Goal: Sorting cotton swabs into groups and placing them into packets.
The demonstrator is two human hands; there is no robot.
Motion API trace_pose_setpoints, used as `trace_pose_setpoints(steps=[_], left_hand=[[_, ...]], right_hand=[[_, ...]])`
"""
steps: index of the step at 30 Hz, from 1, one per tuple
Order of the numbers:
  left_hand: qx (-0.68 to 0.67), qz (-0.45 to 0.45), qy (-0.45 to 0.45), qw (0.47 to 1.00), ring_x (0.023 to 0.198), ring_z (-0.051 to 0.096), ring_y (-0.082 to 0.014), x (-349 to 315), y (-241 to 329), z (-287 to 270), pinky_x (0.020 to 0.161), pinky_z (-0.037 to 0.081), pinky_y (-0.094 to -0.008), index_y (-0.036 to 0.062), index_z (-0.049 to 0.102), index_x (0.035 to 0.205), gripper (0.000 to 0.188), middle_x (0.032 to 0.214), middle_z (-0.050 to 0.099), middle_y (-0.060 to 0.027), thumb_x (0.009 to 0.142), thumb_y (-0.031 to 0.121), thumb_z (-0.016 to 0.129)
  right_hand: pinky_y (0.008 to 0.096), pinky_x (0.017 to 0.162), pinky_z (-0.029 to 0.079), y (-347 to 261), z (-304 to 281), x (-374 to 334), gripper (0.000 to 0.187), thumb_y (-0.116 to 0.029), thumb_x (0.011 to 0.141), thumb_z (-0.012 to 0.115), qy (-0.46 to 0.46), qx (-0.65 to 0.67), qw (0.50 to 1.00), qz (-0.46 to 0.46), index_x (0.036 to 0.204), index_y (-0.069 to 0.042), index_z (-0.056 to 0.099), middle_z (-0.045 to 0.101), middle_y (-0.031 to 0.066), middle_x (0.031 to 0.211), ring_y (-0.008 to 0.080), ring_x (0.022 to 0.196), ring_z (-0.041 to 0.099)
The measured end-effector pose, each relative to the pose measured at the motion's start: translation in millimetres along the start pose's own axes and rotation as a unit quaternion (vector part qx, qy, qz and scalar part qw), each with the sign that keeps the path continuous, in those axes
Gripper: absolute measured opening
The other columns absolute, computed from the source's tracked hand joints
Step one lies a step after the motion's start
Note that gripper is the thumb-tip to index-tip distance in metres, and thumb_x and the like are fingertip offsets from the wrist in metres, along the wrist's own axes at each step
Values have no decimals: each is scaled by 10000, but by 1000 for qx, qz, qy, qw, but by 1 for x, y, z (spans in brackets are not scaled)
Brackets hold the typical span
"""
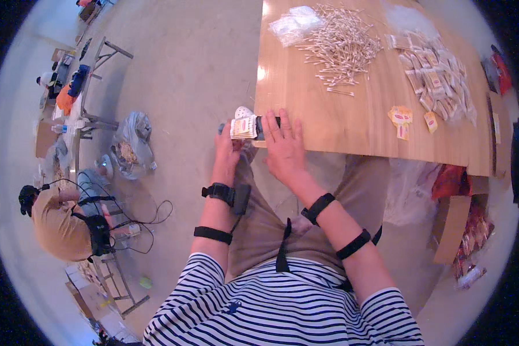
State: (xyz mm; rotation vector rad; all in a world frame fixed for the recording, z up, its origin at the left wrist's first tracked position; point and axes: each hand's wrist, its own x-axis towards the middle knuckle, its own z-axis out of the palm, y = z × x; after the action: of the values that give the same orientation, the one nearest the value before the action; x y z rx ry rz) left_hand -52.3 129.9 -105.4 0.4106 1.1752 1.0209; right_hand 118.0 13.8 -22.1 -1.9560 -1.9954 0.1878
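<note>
My left hand (227, 151) grips a small packet of cotton swabs (244, 127) with a yellow and white label, just off the table's left front corner. Beside it, my right hand (286, 151) lies with fingers stretched out over a dark, flat object (260, 128) at the table edge. The palm hides most of that object, and I cannot make out its kind. A large pile of loose cotton swabs (343, 49) is spread on the table (305, 118). Several yellow label cards (400, 118) lie to the right of my right hand.
Filled swab packets (435, 81) are heaped at the table's right, and clear plastic bags (296, 24) lie at its far left. A cardboard box (452, 230) stands below on the right. At far left, another person (63, 225) sits by a long bench, near a grey plastic bag (134, 144).
</note>
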Motion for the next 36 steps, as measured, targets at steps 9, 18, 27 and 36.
trace_pose_setpoints(steps=[9, 18, 27, 36], left_hand=[[13, -46, 26, 998, 404, 469, -139, -1, 2, 6, 423, 456, -331, 22, 648, 1008, 302, 659, 618, -55, 1049, 313, 581], [42, -91, 46, 994, 419, 474, -142, 2, 4, 5, 453, 462, -343, 35, 673, 991, 347, 645, 613, -34, 1058, 356, 558], [24, -101, 5, 995, 522, 561, -150, 9, -3, -5, 492, 494, -338, 49, 680, 1032, 311, 762, 688, -54, 1051, 340, 571], [144, 195, -128, 962, 790, 612, -120, -40, 18, -2, 650, 475, -267, 96, 652, 1138, 265, 972, 705, -25, 1023, 329, 603]], right_hand=[[601, 1237, 150, 0, 6, 0, 812, -164, 800, 696, 25, -24, 999, 0, 1546, -57, 394, 328, 97, 1638, 353, 1546, 220], [591, 1237, 159, -1, 4, 0, 821, -152, 789, 707, 33, -24, 999, 11, 1544, -61, 398, 339, 95, 1631, 350, 1536, 241], [592, 1234, 168, -3, 5, 2, 862, -161, 758, 740, 29, -27, 999, 5, 1540, -52, 394, 343, 98, 1623, 354, 1533, 237], [572, 1236, 186, 23, -12, 3, 860, -407, 818, 770, 58, 107, 990, 64, 1507, -25, 426, 343, 145, 1617, 368, 1524, 247]])
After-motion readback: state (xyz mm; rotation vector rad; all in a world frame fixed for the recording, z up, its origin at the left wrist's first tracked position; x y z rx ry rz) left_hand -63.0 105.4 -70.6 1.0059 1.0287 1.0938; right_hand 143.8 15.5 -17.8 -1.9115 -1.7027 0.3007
